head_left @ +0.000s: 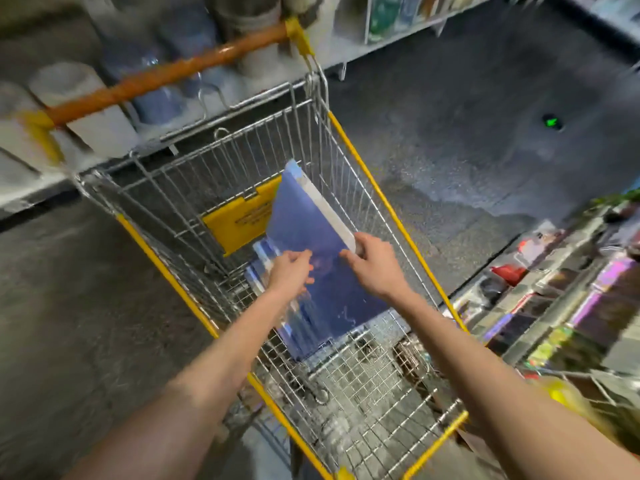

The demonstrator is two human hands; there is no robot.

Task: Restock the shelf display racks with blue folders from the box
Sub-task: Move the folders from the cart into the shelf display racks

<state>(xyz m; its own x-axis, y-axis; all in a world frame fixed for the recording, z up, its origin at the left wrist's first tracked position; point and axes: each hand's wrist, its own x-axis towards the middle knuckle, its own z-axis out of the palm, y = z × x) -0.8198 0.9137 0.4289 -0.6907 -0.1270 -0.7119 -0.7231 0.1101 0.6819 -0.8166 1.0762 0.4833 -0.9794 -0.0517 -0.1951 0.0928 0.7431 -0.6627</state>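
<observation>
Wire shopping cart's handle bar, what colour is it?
The metal cart's round handle bar is orange, clearest in head view.

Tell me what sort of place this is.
Most likely a shop aisle: a wire shopping cart holding blue folders stands between shelves stocked with goods on either side.

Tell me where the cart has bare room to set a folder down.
Free: the cart's wire floor between the folder stack and the near yellow rim. Crowded: the far end, where the stack sits by the yellow flap and the left hand and right hand meet on the raised blue folder.
</observation>
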